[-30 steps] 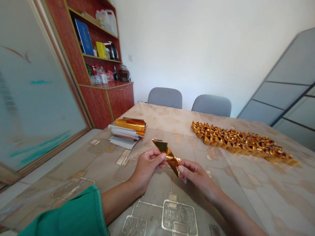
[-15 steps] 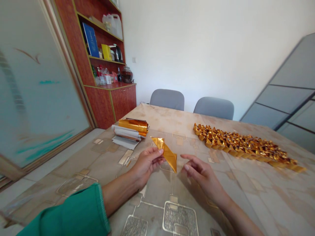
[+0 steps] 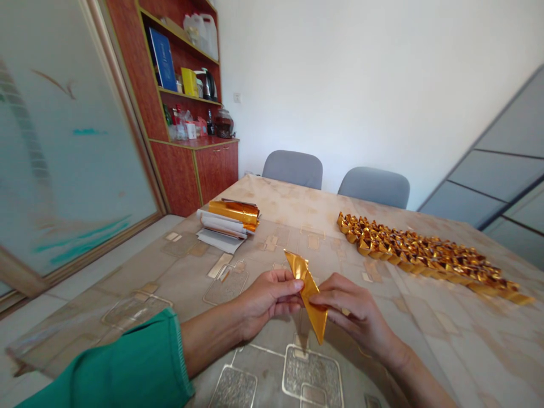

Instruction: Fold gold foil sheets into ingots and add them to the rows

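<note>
A folded piece of gold foil paper [image 3: 313, 309] is held slantwise above the table, its upper tip pointing up and left. My left hand [image 3: 272, 300] pinches its middle between thumb and fingers. On the paper's right side, my right hand [image 3: 355, 309] grips the lower part, thumb and fingers closed on it. At the left of the table lies a stack of gold and white paper sheets [image 3: 229, 221], curled over. Many folded gold pieces [image 3: 416, 252] stand packed in rows at the right.
The table [image 3: 293, 198] has a patterned cover. Two grey chairs [image 3: 293, 167] [image 3: 376, 187] stand at its far side. A red wooden cabinet [image 3: 176, 175] with bottles and a kettle is at the back left, beside a frosted glass door [image 3: 80, 170].
My right hand has moved left and taken hold of the gold paper. The paper has shifted down and right with my left hand and stands more steeply. The view has shifted slightly.
</note>
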`<state>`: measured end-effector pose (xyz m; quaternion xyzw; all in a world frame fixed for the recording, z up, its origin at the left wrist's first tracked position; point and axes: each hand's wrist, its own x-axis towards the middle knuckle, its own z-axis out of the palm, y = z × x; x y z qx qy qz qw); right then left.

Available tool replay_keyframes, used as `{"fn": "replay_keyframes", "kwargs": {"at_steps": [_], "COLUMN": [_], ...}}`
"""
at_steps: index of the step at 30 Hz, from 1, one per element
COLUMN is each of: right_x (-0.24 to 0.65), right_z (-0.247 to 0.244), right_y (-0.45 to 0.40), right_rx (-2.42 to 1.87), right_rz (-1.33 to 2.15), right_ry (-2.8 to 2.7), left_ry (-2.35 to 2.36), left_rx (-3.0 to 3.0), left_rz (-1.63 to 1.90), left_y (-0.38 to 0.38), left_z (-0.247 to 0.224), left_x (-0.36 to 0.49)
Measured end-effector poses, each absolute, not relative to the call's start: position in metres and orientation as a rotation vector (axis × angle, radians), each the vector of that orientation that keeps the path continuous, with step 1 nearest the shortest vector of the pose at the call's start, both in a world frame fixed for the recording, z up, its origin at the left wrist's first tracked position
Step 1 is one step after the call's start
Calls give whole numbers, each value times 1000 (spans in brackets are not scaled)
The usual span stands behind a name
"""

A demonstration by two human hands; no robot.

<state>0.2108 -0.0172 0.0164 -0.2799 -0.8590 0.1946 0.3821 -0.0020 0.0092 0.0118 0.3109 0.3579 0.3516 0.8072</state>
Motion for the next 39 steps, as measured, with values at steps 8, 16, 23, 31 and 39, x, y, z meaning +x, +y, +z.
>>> {"fn": "replay_keyframes", "kwargs": {"at_steps": [8,16,23,31,39], "right_x": [210,185,168,165,165], "right_z": [27,10,8,10,0], "right_y": [-18,-24,-26,-29,-28], "right_rx": [-737,-1012,-1127,-1161,-1225], "right_rz": [510,898,1010,1004,843], "right_ry": [-2249,-1613,-1318,-1287,-1349], "left_ry": [822,757,776,811,810], "left_rx": [809,794,858,906,993], "left_rz": [814,874,1003,1045,1054], "left_y": [9,1,-4,-7,-8], "left_z": [9,9,8,5,5], "left_x": [-1,4,7,8,9]}}
